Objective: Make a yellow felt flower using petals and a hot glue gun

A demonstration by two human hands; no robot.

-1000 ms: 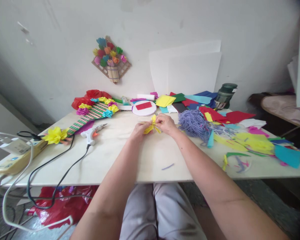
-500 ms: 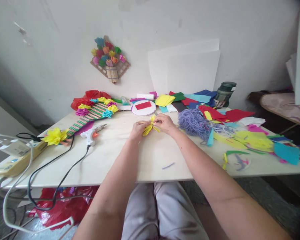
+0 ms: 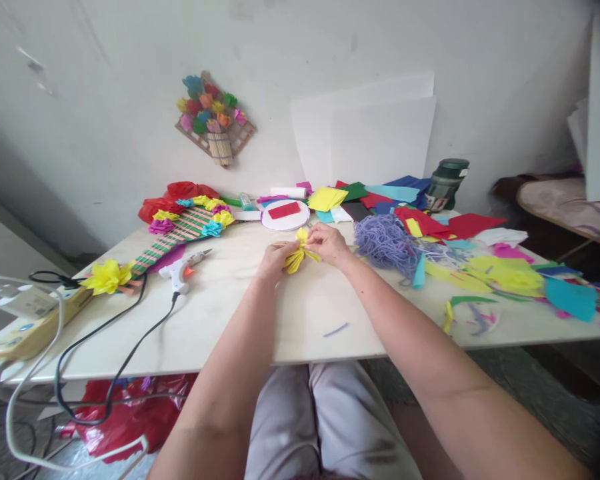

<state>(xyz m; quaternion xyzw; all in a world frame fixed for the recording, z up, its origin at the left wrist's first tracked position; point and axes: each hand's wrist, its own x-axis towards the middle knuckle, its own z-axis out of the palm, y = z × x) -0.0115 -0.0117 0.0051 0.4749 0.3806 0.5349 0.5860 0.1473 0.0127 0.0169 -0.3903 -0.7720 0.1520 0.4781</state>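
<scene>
Between my two hands, over the middle of the table, is a yellow paper flower (image 3: 295, 262) with pleated, partly fanned petals. My left hand (image 3: 276, 259) pinches it from the left side. The fingers of my right hand (image 3: 326, 241) are closed on its upper right petals. Just beyond my hands lies a white oval card (image 3: 303, 219) with a red paper rectangle (image 3: 284, 211) on it. To the right of my right hand sits a tangled heap of purple yarn (image 3: 386, 241).
A glue gun (image 3: 179, 272) with its cord lies left, near a power strip (image 3: 35, 327). Behind it is a woven fan-shaped piece (image 3: 173, 237) edged with paper flowers. Coloured paper sheets (image 3: 327, 199), a dark jar (image 3: 447, 183) and scraps (image 3: 505, 275) fill the back and right.
The yellow flower's petals are spread a little wider and stand out more at the top and bottom. My hands stay nearly in place; the view has shifted slightly.
</scene>
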